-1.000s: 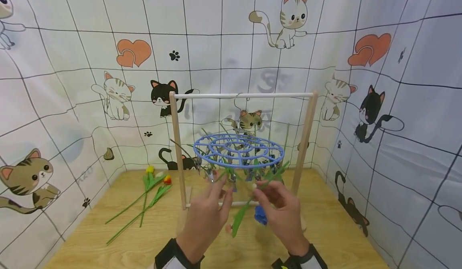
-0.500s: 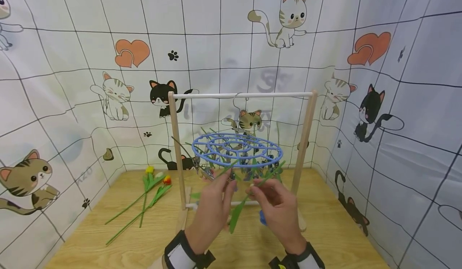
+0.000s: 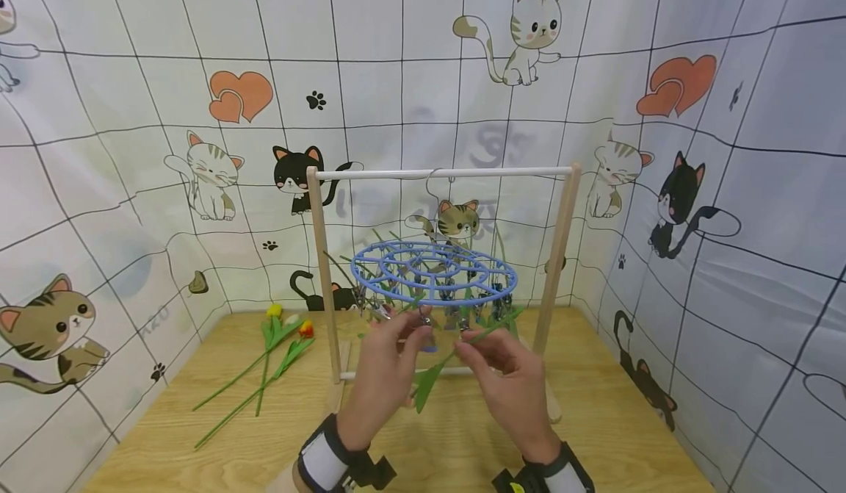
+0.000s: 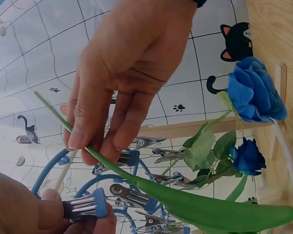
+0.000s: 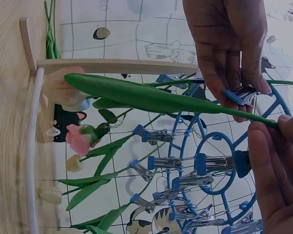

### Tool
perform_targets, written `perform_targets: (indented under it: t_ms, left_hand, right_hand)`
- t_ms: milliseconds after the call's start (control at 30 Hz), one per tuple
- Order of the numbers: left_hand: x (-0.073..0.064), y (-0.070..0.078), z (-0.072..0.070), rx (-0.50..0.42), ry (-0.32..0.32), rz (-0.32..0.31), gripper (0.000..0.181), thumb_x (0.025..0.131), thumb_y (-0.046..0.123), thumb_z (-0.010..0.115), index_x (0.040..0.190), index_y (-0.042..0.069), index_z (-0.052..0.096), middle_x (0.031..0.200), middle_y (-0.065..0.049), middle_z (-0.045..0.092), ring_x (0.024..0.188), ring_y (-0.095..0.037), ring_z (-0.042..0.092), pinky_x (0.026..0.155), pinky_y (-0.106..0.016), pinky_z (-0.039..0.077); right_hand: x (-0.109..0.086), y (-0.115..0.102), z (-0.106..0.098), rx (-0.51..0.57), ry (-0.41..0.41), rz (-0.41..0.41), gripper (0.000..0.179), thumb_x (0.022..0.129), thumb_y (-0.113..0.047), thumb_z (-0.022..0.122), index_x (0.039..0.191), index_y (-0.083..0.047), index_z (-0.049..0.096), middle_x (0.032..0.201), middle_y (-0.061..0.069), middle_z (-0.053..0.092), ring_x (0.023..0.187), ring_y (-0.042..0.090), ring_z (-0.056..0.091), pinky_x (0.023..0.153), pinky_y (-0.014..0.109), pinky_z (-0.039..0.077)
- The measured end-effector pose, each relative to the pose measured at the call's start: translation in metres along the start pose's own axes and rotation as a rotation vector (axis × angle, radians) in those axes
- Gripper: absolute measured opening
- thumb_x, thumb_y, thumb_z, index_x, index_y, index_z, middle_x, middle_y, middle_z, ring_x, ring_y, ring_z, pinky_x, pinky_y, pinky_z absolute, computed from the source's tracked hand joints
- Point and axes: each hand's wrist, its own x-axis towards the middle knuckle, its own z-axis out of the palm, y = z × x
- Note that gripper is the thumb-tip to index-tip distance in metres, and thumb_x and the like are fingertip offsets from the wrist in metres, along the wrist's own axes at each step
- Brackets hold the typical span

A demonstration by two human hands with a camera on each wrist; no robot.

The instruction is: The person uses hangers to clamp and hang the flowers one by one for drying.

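My right hand [image 3: 505, 364] pinches the green stem [image 4: 107, 165] of an artificial flower between thumb and fingers. Its long leaf [image 5: 141, 97] slants downward, and a pale pink bloom [image 5: 63, 85] shows beside the leaf tip; the leaf hides how they join. Just left of it, my left hand [image 3: 380, 361] pinches a metal clip with blue tips [image 4: 85, 204], seen in both wrist views. That clip hangs beneath the front of a round blue drying hanger [image 3: 432, 303]. The stem's bare end points up toward the ring, apart from the held clip.
A wooden stand with a white top rod [image 3: 377, 175] carries the hanger. Other clips [image 5: 161, 162] hold several flowers, including a blue rose [image 4: 256, 92] and a pink tulip [image 5: 79, 141]. Loose tulips [image 3: 274, 311] lie on the wooden table [image 3: 218, 471] at left.
My right hand stays nearly in place while the leaf rises slightly. My left hand moves a little at the front clip. The hanger swings slightly left, and the blue bloom below becomes hidden.
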Motion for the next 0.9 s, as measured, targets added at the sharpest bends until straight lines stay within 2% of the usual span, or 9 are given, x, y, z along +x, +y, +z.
perform_targets:
  t_ms: [167,400,667,900]
  left_hand:
    - [0.0,0.001,-0.0049,-0.095,-0.042,-0.091,0.016,0.099,0.011,0.065,0.115,0.013,0.066,0.109,-0.001,0.069,0.095,-0.01,0.069,0.078,-0.025,0.057]
    - [0.0,-0.0006,-0.0075,-0.165,-0.054,-0.136,0.014,0.098,0.004,0.064,0.112,0.006,0.063,0.107,-0.004,0.065,0.098,-0.016,0.067,0.08,-0.028,0.058]
    - [0.0,-0.0032,-0.0062,-0.196,-0.028,-0.202,0.012,0.098,-0.001,0.062,0.107,0.007,0.064,0.107,-0.007,0.067,0.102,-0.016,0.067,0.081,-0.028,0.057]
    - [-0.0003,-0.004,-0.0066,-0.219,-0.006,-0.237,0.019,0.097,-0.008,0.059,0.099,0.01,0.064,0.1,-0.001,0.069,0.095,-0.015,0.069,0.078,-0.03,0.059]
  right_hand:
    - [-0.0008,0.0009,-0.0007,0.042,-0.003,0.025,0.024,0.084,0.018,0.07,0.105,0.006,0.066,0.101,0.023,0.069,0.081,0.034,0.071,0.07,0.033,0.06]
    - [-0.002,0.002,-0.0014,0.07,-0.007,0.072,0.023,0.087,0.017,0.067,0.107,0.007,0.065,0.098,0.024,0.069,0.081,0.035,0.07,0.072,0.037,0.06]
    - [-0.0021,0.0031,-0.0009,0.054,-0.001,0.088,0.02,0.088,0.015,0.068,0.106,0.007,0.065,0.095,0.022,0.07,0.078,0.034,0.07,0.069,0.036,0.06]
    - [-0.0035,0.0031,0.0007,0.017,0.009,0.121,0.018,0.088,0.01,0.071,0.105,0.004,0.068,0.09,0.018,0.072,0.076,0.03,0.071,0.067,0.035,0.06]
